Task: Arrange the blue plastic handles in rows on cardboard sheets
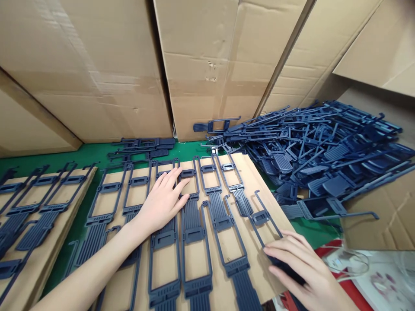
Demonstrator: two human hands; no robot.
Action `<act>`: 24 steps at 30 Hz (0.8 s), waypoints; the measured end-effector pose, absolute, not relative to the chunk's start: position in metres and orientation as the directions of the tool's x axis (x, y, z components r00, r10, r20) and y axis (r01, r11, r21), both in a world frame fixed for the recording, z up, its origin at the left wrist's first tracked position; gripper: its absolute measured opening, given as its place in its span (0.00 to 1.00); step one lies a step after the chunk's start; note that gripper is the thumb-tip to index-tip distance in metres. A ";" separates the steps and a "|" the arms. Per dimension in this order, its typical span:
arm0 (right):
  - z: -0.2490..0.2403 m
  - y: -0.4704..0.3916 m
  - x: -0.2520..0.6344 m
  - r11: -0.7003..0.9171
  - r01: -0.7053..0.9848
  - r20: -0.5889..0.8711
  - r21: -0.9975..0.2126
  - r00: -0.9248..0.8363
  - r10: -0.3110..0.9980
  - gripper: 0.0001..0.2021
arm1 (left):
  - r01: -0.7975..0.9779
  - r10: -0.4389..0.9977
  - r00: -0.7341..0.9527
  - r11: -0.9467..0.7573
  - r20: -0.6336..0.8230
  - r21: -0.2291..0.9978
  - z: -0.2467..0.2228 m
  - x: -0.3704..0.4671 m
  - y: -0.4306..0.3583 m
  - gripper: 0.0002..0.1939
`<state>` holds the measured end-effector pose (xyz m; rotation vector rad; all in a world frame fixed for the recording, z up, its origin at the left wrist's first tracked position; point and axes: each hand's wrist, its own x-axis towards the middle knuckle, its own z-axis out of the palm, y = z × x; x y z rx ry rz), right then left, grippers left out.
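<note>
Rows of dark blue plastic frame parts (196, 233), each with a ribbed paddle end and thin hooked arms, lie on a cardboard sheet (240, 162). My left hand (165, 201) rests on a part in the back row, fingers stretched out and somewhat apart. At the sheet's right edge, my right hand (301, 263) has its fingers closed over the near end of another dark blue plastic part (260, 217). That part's paddle is mostly hidden beneath the hand, while its hooked arms point away from me.
A large tangled pile of the same parts (308, 147) lies at the back right. A smaller stack (145, 147) sits behind the sheet. Another loaded cardboard sheet (69, 216) is on the left. Tall cardboard boxes (210, 65) wall off the back of the green table (191, 149).
</note>
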<state>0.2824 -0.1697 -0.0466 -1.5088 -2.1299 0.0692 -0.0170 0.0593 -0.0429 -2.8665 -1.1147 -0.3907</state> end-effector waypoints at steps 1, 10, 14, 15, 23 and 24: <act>-0.046 -0.168 0.280 0.383 0.862 0.377 -0.331 -0.251 0.891 0.13 | 0.670 0.659 0.710 -0.741 0.247 0.051 -0.043 -0.017 0.059 0.22; -0.037 -0.154 0.259 0.390 0.843 0.378 -0.371 -0.246 0.893 0.10 | 0.667 0.660 0.709 -0.742 0.248 0.069 -0.043 -0.017 0.061 0.22; -0.039 -0.155 0.258 0.389 0.838 0.372 -0.382 -0.246 0.895 0.11 | 0.671 0.661 0.716 -0.740 0.224 0.041 -0.042 -0.016 0.061 0.23; -0.040 -0.155 0.257 0.388 0.835 0.365 -0.391 -0.247 0.898 0.11 | 0.673 0.663 0.717 -0.739 0.216 0.033 -0.042 -0.016 0.061 0.23; -0.037 -0.154 0.255 0.359 0.806 0.301 -0.470 -0.236 0.924 0.09 | 0.676 0.666 0.715 -0.736 0.210 0.034 -0.042 -0.017 0.060 0.23; -0.037 -0.153 0.256 0.352 0.806 0.301 -0.475 -0.227 0.926 0.09 | 0.677 0.668 0.715 -0.735 0.209 0.033 -0.042 -0.017 0.060 0.23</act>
